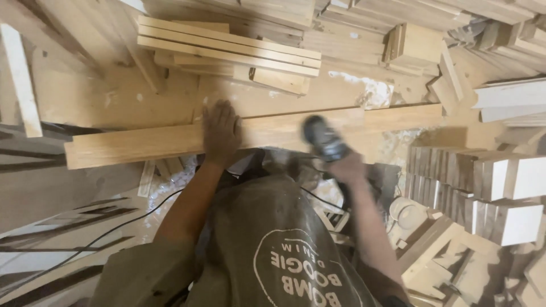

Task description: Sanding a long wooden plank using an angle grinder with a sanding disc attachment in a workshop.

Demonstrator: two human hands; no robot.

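Head view, looking straight down over the person's own chest: the biggest thing here is the desk (142,102), a rough sheet littered with dust and offcuts. Across its near edge lies the long plank (136,145), running from the far left to well past the middle on the right, and everything else I place against that plank.

Beyond the plank, a stack of thin slats (227,51) lies flat on the desk. To the plank's right end, lower down, stand rows of short cut blocks (500,182). A black cable (114,230) trails away below the plank on the left.

The left hand (220,132) lies spread flat, palm down, on the plank about its middle, pressing it in place and gripping nothing. The right hand (347,169) is wrapped round a dark power tool (323,138), whose head sits on the plank just to the right of the left hand. The tool is blurred; I cannot tell what kind it is.

As for progress, I would judge the work to be midway along the board. The plank's surface looks much the same on both sides of the tool, so which stretch is already worked I cannot tell.
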